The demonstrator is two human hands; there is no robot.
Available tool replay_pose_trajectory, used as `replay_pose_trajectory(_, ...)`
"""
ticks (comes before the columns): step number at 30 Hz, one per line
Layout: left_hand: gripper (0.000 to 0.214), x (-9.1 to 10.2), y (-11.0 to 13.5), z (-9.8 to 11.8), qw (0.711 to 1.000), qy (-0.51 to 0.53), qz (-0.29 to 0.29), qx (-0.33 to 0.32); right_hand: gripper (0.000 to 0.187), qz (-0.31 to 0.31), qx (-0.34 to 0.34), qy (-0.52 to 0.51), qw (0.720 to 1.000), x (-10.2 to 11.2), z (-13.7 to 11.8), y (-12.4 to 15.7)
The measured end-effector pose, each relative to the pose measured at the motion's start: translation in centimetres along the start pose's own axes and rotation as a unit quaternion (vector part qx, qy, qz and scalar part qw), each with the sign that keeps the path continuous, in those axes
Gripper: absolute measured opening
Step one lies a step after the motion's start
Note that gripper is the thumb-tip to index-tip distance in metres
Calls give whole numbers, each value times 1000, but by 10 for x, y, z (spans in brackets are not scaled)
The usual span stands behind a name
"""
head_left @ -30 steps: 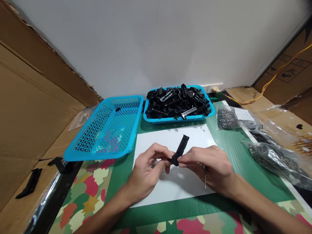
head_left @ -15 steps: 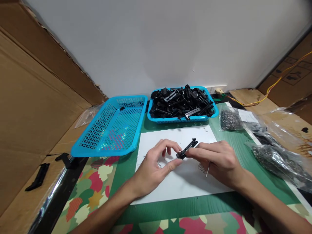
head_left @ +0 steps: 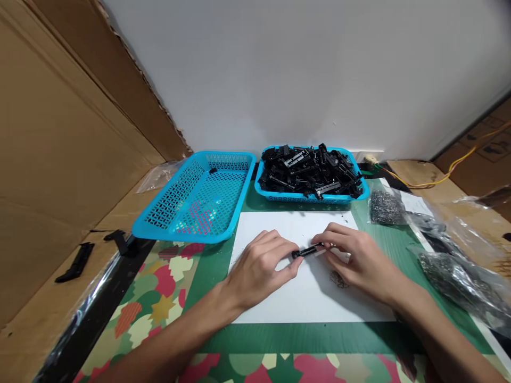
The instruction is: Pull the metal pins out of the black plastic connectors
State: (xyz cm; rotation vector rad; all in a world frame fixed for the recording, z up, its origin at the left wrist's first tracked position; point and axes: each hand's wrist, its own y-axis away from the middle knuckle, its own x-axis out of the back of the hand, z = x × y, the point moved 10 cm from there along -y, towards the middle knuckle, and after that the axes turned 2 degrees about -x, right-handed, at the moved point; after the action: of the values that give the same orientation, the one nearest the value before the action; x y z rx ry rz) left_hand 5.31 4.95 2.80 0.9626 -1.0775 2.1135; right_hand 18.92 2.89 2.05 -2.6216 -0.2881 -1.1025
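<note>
A slim black plastic part [head_left: 307, 251] lies nearly level between my hands above the white sheet [head_left: 295, 308]. The thumb and fingers of my left hand [head_left: 265, 260] pinch its left end. At its right end, the thumb and fingertips of my right hand [head_left: 355, 258] close on it, and a thin light sliver shows by these fingertips, too small to name. Beside my right thumb, a little heap of small wire pieces [head_left: 338, 279] rests on the sheet, partly in shadow.
A blue basket [head_left: 311, 199] heaped with similar black parts stands behind the sheet. Left of it sits another blue basket [head_left: 187, 236] with one small black piece. Plastic bags of small metal pieces [head_left: 385, 206] lie right. Two black pieces [head_left: 75, 263] rest far left.
The black part has gone from a steep tilt to nearly level and lower. My right hand has shifted to its right end. The thin metal rod under my right hand no longer shows plainly.
</note>
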Motion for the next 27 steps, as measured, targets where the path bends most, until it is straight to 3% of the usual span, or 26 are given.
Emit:
replay_pose_trajectory(5, 6, 0, 0, -1, 1000, -6, 18, -1, 31, 27, 25, 23, 999, 13, -1, 0)
replay_pose_trajectory(10, 7, 2, 0, 8, 999, -33, 34, -27, 28, 145, 87, 62, 984, 22, -10, 7)
replay_pose_trajectory(13, 8, 5, 0, 11, 997, -52, 52, -23, 19, 203, 56, -6, 978, 25, -13, 8)
replay_pose_trajectory(16, 5, 5, -1, 13, 997, -58, 51, -22, 9, 197, -48, -134, 970, 16, -2, 4)
replay_pose_trajectory(19, 2, 4, -2, 13, 997, -58, 44, -22, 14, 179, -103, -210, 956, 5, 4, 0)
replay_pose_trajectory(27, 8, 2, 1, 15, 998, -51, 36, -28, 15, 165, -75, -176, 967, -1, -2, -1)
